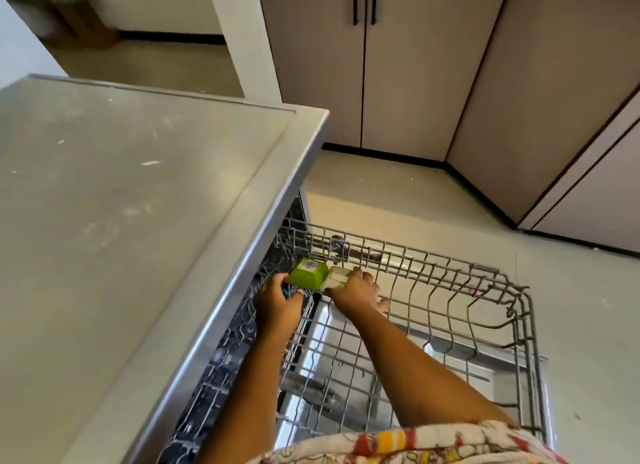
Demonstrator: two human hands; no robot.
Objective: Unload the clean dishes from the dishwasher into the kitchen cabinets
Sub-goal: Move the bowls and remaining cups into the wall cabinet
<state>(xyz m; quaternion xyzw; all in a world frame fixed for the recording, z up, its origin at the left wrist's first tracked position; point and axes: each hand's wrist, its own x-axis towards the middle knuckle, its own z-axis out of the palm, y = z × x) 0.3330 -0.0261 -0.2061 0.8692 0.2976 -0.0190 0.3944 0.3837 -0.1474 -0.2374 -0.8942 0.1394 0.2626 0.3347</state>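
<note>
You're lifting a small green square plastic container (308,273) and a pale one beside it (338,277) from the grey wire dishwasher rack (450,283), left hand (277,304) and right hand (356,292) fingers curling round them. Next you're probably carrying both to the beige cabinets (363,65).

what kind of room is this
Most likely a home kitchen: a pulled-out wire dishwasher rack under a steel countertop, with handled cabinet doors across the floor.

A small green square dish (308,273) sits upside down, label on its base, beside a pale one (337,277), at the far end of my pulled-out grey wire rack (485,311).
</note>
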